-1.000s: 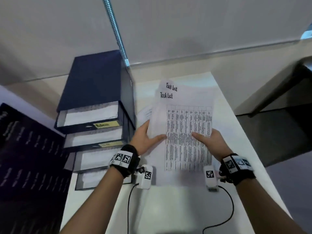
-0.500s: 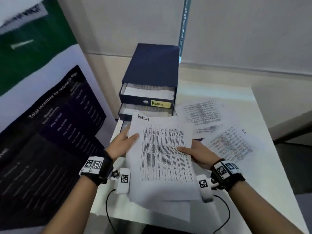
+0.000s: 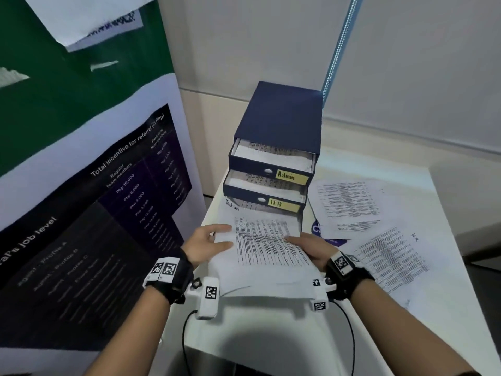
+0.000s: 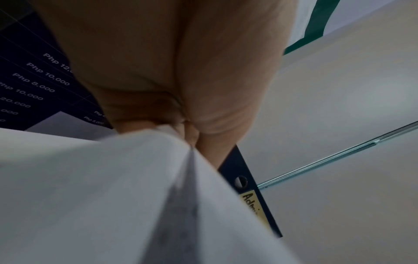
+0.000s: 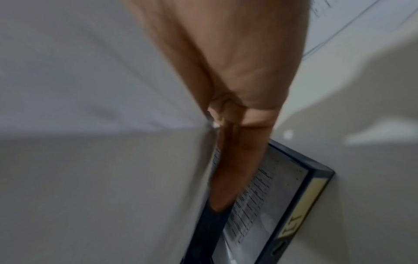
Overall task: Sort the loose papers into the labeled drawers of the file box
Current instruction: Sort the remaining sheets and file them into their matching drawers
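Both hands hold a small stack of Task List papers [image 3: 267, 248] in front of the dark blue file box [image 3: 282, 126]. My left hand [image 3: 210, 244] pinches the stack's left edge, thumb on top. On the right edge, my right hand [image 3: 309, 246] grips it the same way. The stack's far edge reaches over a lower drawer, below the open HR drawer [image 3: 282, 203]. Above that, the Admin drawer [image 3: 291, 177] stands open with printed sheets inside. The left wrist view shows the paper stack [image 4: 113, 196] under my palm and the Admin label [image 4: 253, 205]. An open drawer with sheets [image 5: 271, 192] fills the right wrist view's lower part.
Loose printed sheets [image 3: 349, 202] lie on the white table [image 3: 433, 321] right of the box, one marked HR [image 3: 390, 256]. A large dark poster [image 3: 81, 226] stands close on the left. Cables [image 3: 349, 335] trail from my wrists over the near table edge.
The view has swung and closed in on the box. The paper stack has moved forward, so its far edge now lies over the lower drawers. Both hands keep their hold.
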